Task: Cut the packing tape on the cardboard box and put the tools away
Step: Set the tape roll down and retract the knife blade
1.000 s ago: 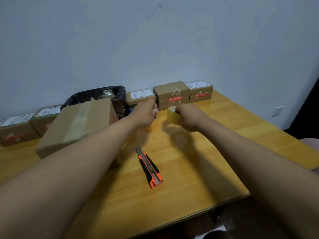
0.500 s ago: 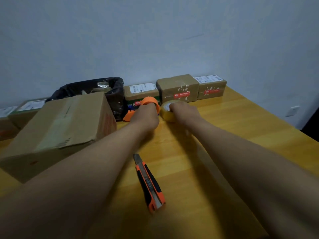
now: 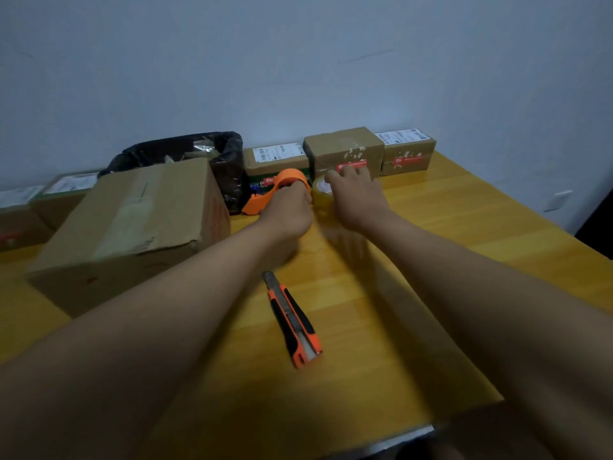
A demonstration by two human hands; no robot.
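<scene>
Gripping dispenser (image 3: 282,187) with left hand (image 3: 288,210), resting right hand (image 3: 356,197) on tape (image 3: 321,194); knife (image 3: 293,322) lying near, pointing far-left.

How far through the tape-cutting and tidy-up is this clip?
Late stage, I'd judge. The cardboard box sits aside with a tape strip on top. In hand: left hand grips the orange tape dispenser; right hand rests on the tape roll. Left: the utility knife lies untouched.

Orange-black utility knife (image 3: 293,322) lies on yellow wooden table (image 3: 464,234), front-right of large brown cardboard box (image 3: 132,224); black bin bag (image 3: 212,154) behind box.
</scene>
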